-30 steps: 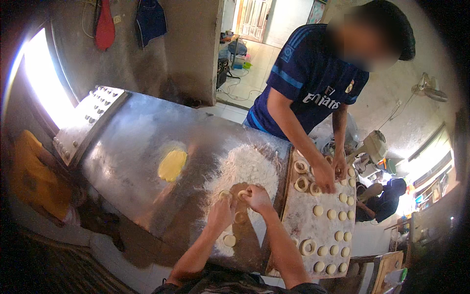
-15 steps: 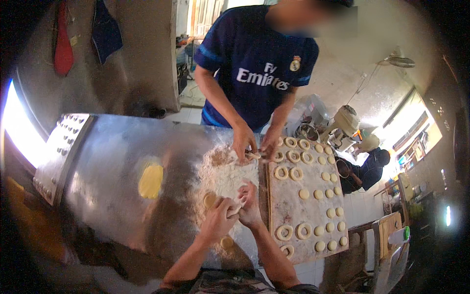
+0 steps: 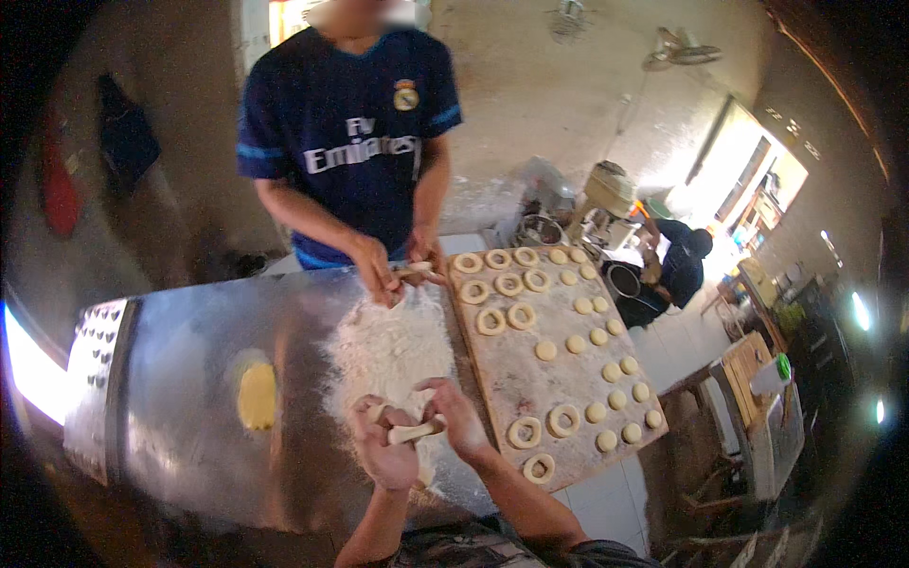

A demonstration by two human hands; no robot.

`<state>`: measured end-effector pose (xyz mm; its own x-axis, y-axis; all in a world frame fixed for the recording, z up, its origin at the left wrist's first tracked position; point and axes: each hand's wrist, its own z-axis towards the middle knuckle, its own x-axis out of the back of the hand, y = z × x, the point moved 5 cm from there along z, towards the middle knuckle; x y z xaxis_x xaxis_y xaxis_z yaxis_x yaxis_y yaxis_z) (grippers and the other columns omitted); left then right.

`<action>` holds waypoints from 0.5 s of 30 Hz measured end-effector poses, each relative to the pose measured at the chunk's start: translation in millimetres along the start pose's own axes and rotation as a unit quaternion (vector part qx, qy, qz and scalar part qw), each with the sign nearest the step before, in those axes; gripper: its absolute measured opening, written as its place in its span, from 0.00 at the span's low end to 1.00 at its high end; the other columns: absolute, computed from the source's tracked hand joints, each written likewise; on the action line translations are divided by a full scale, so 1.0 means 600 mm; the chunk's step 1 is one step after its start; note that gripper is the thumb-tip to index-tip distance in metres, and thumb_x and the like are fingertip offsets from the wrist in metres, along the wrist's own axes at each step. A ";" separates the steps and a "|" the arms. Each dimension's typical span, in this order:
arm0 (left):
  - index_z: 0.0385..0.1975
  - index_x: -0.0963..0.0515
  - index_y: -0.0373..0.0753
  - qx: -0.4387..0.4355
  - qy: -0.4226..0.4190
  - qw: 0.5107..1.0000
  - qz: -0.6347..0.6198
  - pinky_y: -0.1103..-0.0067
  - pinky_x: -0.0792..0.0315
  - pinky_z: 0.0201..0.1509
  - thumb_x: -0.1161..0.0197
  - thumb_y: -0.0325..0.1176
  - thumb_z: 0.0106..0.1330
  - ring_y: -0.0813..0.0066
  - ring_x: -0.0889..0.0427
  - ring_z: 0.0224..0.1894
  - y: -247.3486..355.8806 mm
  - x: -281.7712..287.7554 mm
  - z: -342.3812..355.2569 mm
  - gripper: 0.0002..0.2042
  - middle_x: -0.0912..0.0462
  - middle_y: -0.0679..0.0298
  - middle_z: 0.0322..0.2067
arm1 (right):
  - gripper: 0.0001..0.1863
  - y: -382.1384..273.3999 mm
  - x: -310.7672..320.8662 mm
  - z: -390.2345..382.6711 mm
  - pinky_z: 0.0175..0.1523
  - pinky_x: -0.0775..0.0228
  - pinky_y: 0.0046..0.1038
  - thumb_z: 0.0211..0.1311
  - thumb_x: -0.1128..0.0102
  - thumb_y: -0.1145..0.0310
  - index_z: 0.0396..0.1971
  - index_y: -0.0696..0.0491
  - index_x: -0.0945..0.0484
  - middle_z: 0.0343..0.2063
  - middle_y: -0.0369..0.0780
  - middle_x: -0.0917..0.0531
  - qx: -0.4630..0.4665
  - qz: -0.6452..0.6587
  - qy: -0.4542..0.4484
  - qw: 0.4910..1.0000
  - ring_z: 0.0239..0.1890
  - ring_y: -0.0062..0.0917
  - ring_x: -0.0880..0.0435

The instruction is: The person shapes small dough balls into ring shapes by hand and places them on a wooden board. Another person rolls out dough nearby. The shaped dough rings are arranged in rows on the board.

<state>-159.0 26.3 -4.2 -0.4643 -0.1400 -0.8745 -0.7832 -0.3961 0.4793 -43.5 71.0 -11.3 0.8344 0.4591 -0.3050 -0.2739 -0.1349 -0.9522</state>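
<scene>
Over the floured part of the table, my left hand point(image 3: 386, 456) and my right hand point(image 3: 458, 422) hold a pale dough ring point(image 3: 409, 434) between them. Fingers of both hands curl into its hole, and its near side is stretched between them. Part of the ring is hidden behind my fingers. Just beyond lies a spread of white flour point(image 3: 393, 346) on the metal tabletop point(image 3: 189, 379). Across the table, a co-worker's hands point(image 3: 377, 270) hold another piece of dough point(image 3: 415, 270).
To the right, a floured wooden board point(image 3: 530, 383) bears several dough rings point(image 3: 563, 419) and small dough discs point(image 3: 574, 345). A flat yellow patch point(image 3: 256, 396) lies on the metal at left. A mixer point(image 3: 606, 194) and another person point(image 3: 677, 260) are farther back.
My hands have turned and drawn somewhat apart, so the dough between them now shows as a stretched ring. The whole view has shifted, and the co-worker now appears farther left.
</scene>
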 end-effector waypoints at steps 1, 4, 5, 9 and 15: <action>0.45 0.35 0.39 0.029 0.037 0.975 0.216 0.77 0.37 0.24 0.54 0.45 0.74 0.75 0.34 0.20 -0.003 0.026 0.008 0.15 0.32 0.66 0.20 | 0.29 -0.004 -0.001 -0.003 0.40 0.38 0.20 0.74 0.58 0.45 0.58 0.56 0.33 0.24 0.32 0.27 0.025 -0.033 -0.013 0.999 0.30 0.16 0.29; 0.41 0.32 0.38 -0.048 0.026 0.910 0.410 0.76 0.36 0.22 0.59 0.49 0.76 0.74 0.31 0.19 -0.006 0.023 -0.013 0.19 0.30 0.65 0.20 | 0.32 -0.028 -0.009 -0.016 0.36 0.40 0.18 0.74 0.59 0.44 0.60 0.58 0.35 0.28 0.31 0.28 0.027 0.064 -0.034 0.997 0.30 0.13 0.33; 0.40 0.29 0.37 -0.240 -0.097 0.785 0.564 0.74 0.32 0.23 0.66 0.56 0.76 0.70 0.27 0.18 -0.005 -0.021 -0.028 0.26 0.26 0.62 0.20 | 0.32 -0.029 -0.008 -0.023 0.35 0.40 0.18 0.74 0.58 0.43 0.61 0.58 0.35 0.30 0.32 0.27 0.012 0.071 -0.035 0.997 0.30 0.13 0.32; 0.43 0.26 0.37 -0.140 -0.166 0.745 0.631 0.72 0.29 0.23 0.67 0.59 0.75 0.65 0.22 0.18 -0.033 -0.047 -0.024 0.30 0.23 0.60 0.20 | 0.34 -0.042 0.009 -0.057 0.40 0.34 0.18 0.73 0.57 0.43 0.66 0.56 0.42 0.36 0.36 0.23 -0.073 0.142 -0.053 0.986 0.36 0.16 0.26; 0.43 0.25 0.37 -0.171 -0.253 0.732 0.609 0.73 0.23 0.26 0.65 0.53 0.77 0.64 0.16 0.22 -0.080 -0.080 -0.042 0.26 0.18 0.61 0.21 | 0.35 -0.055 0.054 -0.070 0.42 0.27 0.26 0.72 0.55 0.43 0.66 0.55 0.42 0.35 0.39 0.21 0.115 -0.102 -0.033 0.988 0.33 0.27 0.20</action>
<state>-88.4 29.2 12.8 -0.8939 -0.2584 0.3663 0.4477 -0.4726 0.7591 12.8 53.4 9.5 0.8528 0.5130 -0.0977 -0.2106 0.1666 -0.9633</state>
